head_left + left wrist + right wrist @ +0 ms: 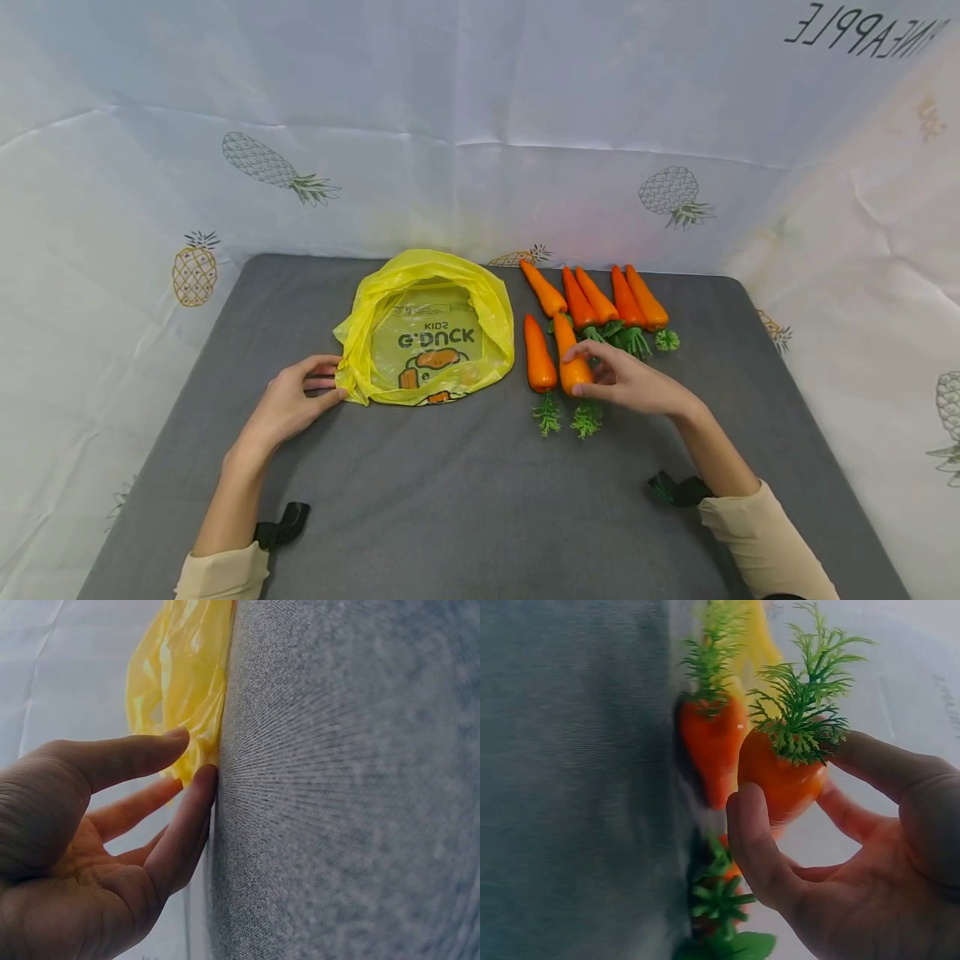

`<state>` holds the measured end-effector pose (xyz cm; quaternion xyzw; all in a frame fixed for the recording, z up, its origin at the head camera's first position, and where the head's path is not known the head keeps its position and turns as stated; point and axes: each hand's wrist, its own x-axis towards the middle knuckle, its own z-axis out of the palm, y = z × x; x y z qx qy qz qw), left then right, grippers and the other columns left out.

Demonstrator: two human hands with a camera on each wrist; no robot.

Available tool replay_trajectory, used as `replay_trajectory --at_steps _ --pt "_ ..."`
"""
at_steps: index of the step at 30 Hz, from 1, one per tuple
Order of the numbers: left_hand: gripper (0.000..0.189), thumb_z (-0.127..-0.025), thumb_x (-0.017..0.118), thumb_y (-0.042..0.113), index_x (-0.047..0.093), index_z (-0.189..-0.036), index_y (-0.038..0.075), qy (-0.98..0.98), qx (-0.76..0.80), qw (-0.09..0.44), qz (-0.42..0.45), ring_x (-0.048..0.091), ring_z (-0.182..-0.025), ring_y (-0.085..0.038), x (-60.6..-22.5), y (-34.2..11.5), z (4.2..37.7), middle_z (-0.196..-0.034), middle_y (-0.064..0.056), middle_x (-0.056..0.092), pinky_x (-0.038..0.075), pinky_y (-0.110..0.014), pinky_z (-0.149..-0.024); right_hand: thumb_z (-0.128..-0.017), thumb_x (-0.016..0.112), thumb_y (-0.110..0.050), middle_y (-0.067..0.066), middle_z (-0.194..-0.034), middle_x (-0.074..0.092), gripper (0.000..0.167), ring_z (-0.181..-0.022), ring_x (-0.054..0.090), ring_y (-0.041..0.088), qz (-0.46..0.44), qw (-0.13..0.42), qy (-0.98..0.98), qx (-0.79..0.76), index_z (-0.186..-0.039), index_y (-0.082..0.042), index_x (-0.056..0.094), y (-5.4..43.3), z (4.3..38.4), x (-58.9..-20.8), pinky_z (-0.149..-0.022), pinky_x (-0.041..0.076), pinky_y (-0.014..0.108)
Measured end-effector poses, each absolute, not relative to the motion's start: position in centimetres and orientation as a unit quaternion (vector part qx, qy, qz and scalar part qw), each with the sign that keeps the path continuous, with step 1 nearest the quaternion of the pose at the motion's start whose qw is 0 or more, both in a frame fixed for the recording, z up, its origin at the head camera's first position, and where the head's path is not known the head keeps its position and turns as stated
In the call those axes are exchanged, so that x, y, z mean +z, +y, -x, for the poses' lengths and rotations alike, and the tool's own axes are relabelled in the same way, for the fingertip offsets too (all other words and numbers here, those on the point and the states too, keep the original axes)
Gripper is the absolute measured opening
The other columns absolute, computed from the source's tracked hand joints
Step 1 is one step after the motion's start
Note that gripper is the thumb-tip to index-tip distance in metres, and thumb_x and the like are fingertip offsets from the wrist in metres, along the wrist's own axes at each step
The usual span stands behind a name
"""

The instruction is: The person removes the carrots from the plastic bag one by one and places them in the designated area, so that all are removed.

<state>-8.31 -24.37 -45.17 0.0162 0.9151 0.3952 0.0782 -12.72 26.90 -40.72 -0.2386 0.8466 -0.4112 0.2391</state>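
Observation:
A yellow plastic bag (352, 333) with a duck print lies on the table, its mouth spread wide. At its near left edge my left hand (300, 400) touches the plastic; in the left wrist view its fairly straight thumb and fingers (196, 799) stand apart beside the bag (180, 682). My right hand (626, 379) grips an orange toy carrot (566, 342) near its thick end, thumb on one side and fingers on the other. Green leaves (802, 712) stick out of that carrot toward the camera in the right wrist view. Close on its left lies another carrot (537, 354).
Several more carrots (577, 300) lie in a row behind my right hand, near the table's back edge. The grey tabletop (450, 500) stretches toward me. Around it hangs a white cloth (465, 75) with pineapple prints.

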Motion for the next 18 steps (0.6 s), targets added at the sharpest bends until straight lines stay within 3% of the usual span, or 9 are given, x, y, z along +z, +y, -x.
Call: replay_trajectory --at_steps 8,18 --pt "0.058 -0.099 0.079 0.013 0.057 -0.151 -0.004 0.916 0.393 0.078 -0.013 0.073 -0.122 -0.044 -45.1 -24.3 8.2 -0.139 -0.029 0.068 0.06 -0.06 -0.103 -0.106 0.072 -0.021 0.019 -0.139 0.06 0.041 -0.091 0.065 0.02 0.248 0.25 0.845 -0.403 -0.142 -0.007 0.057 27.4 12.5 -42.3 -0.081 0.06 0.029" --pt "0.057 -0.1 0.078 0.013 0.057 -0.151 -0.004 0.916 0.392 0.078 -0.018 0.074 -0.121 -0.044 -45.2 -24.3 8.4 -0.139 -0.029 0.068 0.061 -0.06 -0.103 -0.107 0.071 -0.02 0.017 -0.139 0.061 0.04 -0.097 0.065 0.019 0.253 0.237 0.857 -0.381 -0.143 -0.009 0.058 27.4 12.1 -43.4 -0.086 0.06 0.029"
